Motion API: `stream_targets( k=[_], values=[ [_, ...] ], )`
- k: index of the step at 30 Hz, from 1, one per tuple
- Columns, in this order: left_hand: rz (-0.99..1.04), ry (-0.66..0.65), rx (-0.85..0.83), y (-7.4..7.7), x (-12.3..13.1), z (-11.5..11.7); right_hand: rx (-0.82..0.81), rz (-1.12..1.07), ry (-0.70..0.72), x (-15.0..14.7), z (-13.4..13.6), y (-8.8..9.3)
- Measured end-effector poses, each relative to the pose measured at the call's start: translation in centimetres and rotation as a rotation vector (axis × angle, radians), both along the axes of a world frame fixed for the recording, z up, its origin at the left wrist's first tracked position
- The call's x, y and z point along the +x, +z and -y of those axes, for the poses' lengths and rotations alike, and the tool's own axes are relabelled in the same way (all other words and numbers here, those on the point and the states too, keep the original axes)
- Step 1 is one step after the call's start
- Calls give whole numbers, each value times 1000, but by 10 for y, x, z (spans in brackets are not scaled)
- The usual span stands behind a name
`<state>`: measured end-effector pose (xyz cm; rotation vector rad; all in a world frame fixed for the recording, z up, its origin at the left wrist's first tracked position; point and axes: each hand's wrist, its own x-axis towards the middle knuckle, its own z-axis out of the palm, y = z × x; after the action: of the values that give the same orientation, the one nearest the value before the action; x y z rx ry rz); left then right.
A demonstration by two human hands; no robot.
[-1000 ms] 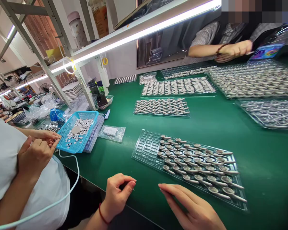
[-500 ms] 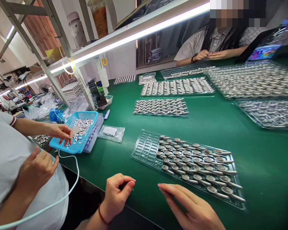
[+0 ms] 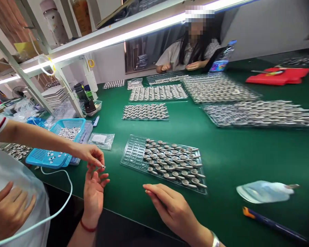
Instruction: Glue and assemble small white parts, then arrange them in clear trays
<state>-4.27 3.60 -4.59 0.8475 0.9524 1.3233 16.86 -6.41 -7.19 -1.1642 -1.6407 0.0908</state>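
My left hand [image 3: 94, 192], with a red string at the wrist, is held palm up and open at the table's near edge. A co-worker's hand [image 3: 91, 155] reaches in from the left and pinches a tiny part [image 3: 103, 166] just above my palm. My right hand [image 3: 170, 206] hovers over the green table [image 3: 221, 154] with fingers stretched out, holding nothing, just in front of a clear tray [image 3: 134, 154] partly filled with small metal spoon-shaped parts.
A blue basket [image 3: 45, 157] of small parts sits at the left. Several filled trays [image 3: 216, 89] cover the far table. A clear pouch [image 3: 262, 192] and a blue-handled tool [image 3: 270, 224] lie at right. A second person [image 3: 193, 51] sits opposite, near a red tray [image 3: 280, 77].
My left hand opened from a pinch and turned palm up. The co-worker's hand left the basket and reached to my palm with a tiny part. The view swung to the right.
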Motion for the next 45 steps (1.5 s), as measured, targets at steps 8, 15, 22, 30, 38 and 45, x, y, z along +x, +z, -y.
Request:
stream_targets(
  k=[8, 15, 22, 30, 38, 45],
  values=[
    [35, 46, -59, -1, 8, -10, -12, 0, -5, 1, -1, 0],
    [-46, -146, -169, 19, 5, -65, -18, 3, -14, 0, -2, 0],
    [3, -125, -250, 18, 9, -43, -14, -16, -16, 0, -3, 2],
    [140, -146, -328, 17, 32, 20, -50, -165, -57, -29, -4, 28],
    [173, -314, -423, 13, 48, 45, -18, -94, -143, -41, -8, 23],
    [96, -467, -378, 15, 47, 45, -56, -205, -85, -28, 1, 27]
  ],
)
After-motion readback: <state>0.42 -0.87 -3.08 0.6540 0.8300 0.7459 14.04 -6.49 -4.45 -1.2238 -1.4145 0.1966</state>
